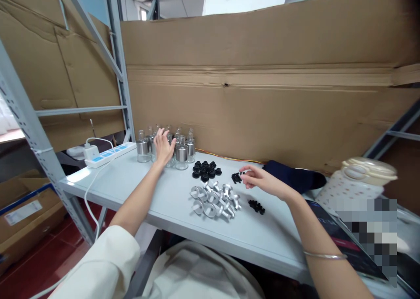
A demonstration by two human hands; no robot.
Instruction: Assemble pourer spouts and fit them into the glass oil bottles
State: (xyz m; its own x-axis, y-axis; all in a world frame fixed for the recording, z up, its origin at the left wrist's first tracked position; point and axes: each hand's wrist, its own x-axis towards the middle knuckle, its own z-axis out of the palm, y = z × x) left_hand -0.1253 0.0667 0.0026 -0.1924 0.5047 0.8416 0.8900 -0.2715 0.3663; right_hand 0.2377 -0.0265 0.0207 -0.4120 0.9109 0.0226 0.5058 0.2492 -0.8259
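Observation:
My left hand (pixel 164 147) reaches over a group of clear glass bottles with silver metal bands (pixel 181 154), its fingers spread; it partly hides the bottles behind it. My right hand (pixel 257 178) hovers with loosely curved fingers apart, its fingertips beside a small cluster of black cylindrical pieces (pixel 236 178). Between my hands lie a pile of round black caps (pixel 205 171) and, nearer to me, a heap of silver disc-shaped parts with stems (pixel 215 200). A second cluster of tiny black pieces (pixel 256 206) sits below my right hand.
A white power strip (pixel 111 154) with a plugged-in charger lies at the table's left end. On the right are a dark blue cloth (pixel 292 176), a dotted container with a cream lid (pixel 354 185) and a dark flat screen-like object (pixel 341 233). Cardboard (pixel 262 115) walls the back.

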